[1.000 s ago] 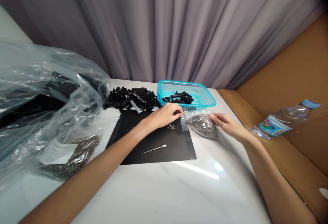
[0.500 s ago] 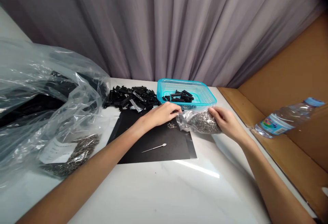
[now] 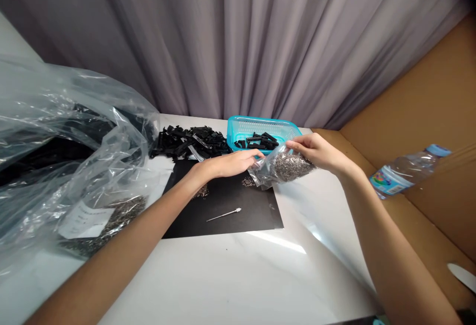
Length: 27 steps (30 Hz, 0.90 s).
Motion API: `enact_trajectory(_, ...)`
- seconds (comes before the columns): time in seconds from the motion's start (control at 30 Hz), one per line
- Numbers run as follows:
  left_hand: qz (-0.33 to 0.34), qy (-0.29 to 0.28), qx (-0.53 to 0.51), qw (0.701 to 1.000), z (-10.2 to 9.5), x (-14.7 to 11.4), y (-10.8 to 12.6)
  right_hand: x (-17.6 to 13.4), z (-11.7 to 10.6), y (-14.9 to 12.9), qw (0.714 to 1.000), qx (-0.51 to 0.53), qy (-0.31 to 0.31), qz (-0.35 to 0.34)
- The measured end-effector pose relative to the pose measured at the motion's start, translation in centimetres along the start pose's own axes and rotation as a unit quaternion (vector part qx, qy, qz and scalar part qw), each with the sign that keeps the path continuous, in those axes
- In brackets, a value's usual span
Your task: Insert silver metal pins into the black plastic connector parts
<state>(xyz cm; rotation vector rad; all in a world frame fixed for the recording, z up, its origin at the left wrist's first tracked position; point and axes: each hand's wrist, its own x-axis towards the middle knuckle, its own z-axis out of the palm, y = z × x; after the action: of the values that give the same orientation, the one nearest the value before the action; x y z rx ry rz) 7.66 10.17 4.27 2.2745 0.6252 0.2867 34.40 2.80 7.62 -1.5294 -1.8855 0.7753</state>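
Note:
My right hand (image 3: 316, 150) grips the top of a clear plastic bag (image 3: 292, 167) full of small metal pieces, too small to name. The bag is tilted, its mouth low and towards the left. My left hand (image 3: 236, 163) has its fingers closed at the edge of that mouth. Below them a black mat (image 3: 241, 221) carries a small heap of metal pieces (image 3: 248, 182) and a second heap (image 3: 203, 192), partly hidden behind my left forearm. A thin, pointed metal tool (image 3: 225, 214) lies on the mat.
Behind the bag is a blue plastic basket (image 3: 232, 126) with black plastic parts inside. More black parts (image 3: 186, 141) are piled to its left. Large clear bags (image 3: 122, 141) and a labelled bag of metal pieces (image 3: 122, 216) fill the left side. A water bottle (image 3: 409, 169) lies in a cardboard box (image 3: 439, 107) at right.
My right hand has risen and moved slightly left, lifting the bag's far end so it tilts. My left hand has shifted slightly and stays at the mouth. The second heap has come into view.

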Motion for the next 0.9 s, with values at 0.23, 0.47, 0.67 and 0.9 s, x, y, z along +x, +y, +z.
enact_trajectory(0.23, 0.019, -0.030, -0.041, 0.999, 0.8, -0.3, -0.4, 0.8, -1.2, -1.6, 0.998, -0.032, -0.042, -0.032)
enact_trajectory(0.47, 0.013, -0.038, -0.039, 0.998, 0.8, -0.5, 0.0, 0.5, -3.4, -1.6, 0.994, -0.067, -0.083, -0.027)
enact_trajectory(0.67, 0.001, 0.028, -0.026, 0.999, 1.0, -0.8, 1.5, 1.2, -2.3, -4.0, 0.991, -0.087, -0.054, -0.088)
enact_trajectory(0.9, 0.029, 0.090, -0.062, 0.994, 1.7, -0.4, 2.3, 1.7, -0.7, -5.8, 0.984, -0.111, 0.004, -0.140)
